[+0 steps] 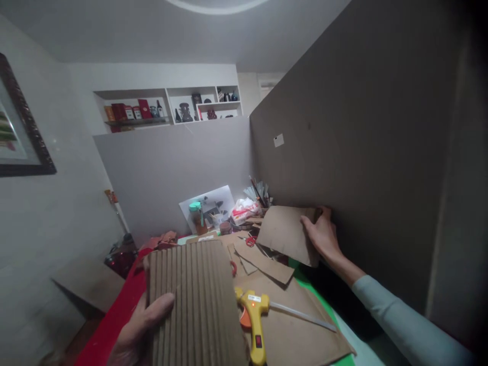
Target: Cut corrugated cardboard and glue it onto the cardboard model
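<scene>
**Two boards held, glue gun close**

My left hand (141, 325) clamps the ribbed cardboard (194, 300) at 7 o'clock; my right hand (323, 235) pinches a flat sheet (284, 231) at 2 o'clock — it might slip onto the scissors (250, 241), or I could knock the glue gun (253, 317).

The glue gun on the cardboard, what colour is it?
The glue gun is yellow with an orange trigger, seen in the head view.

The ridged cardboard panel (194, 300) sits at the near left in the left hand (139, 330). Just right of it, the glue gun (253, 317) lies on flat cardboard sheets (301, 330) covering the tabletop (114, 315). Farther back right, the right hand (323, 235) grips a cardboard piece (285, 231) beside the tall board (362, 127). Scissors (250, 241) lie between.
</scene>
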A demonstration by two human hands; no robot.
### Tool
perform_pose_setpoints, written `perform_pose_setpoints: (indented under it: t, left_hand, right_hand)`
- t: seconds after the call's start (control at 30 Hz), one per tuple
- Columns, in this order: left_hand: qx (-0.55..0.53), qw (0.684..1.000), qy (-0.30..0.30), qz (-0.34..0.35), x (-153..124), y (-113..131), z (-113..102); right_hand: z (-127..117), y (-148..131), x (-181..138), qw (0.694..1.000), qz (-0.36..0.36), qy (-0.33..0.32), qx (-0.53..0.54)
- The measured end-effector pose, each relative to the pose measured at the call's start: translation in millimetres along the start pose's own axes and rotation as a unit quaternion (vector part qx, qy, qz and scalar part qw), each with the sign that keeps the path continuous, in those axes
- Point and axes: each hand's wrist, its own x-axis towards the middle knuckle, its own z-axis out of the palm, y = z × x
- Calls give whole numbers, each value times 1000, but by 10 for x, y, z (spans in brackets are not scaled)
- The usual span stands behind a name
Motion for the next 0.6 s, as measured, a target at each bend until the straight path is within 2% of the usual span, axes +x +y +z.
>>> perform_pose_setpoints:
  t: [0.07, 0.2, 0.37, 0.5, 0.57, 0.6]
  left_hand:
    - [42, 999, -2, 30, 70, 34, -41]
    - [120, 989, -51, 65, 197, 106, -80]
    - [208, 961, -147, 106, 298, 176, 40]
    - [240, 945, -179, 130, 306, 208, 220]
    - [259, 939, -186, 131, 314, 223, 315]
    - [269, 935, -191, 131, 324, 231, 360]
  right_hand:
    - [15, 42, -11, 999, -34, -12, -38]
    - [-39, 14, 31, 984, -136, -42, -104]
    - [-128, -194, 62, 959, -227, -74, -152]
    - [-160, -694, -47, 951, -260, -134, -104]
    - [-186, -1071, -196, 935, -284, -209, -36]
    - [-200, -1268, -291, 918, -299, -261, 7]
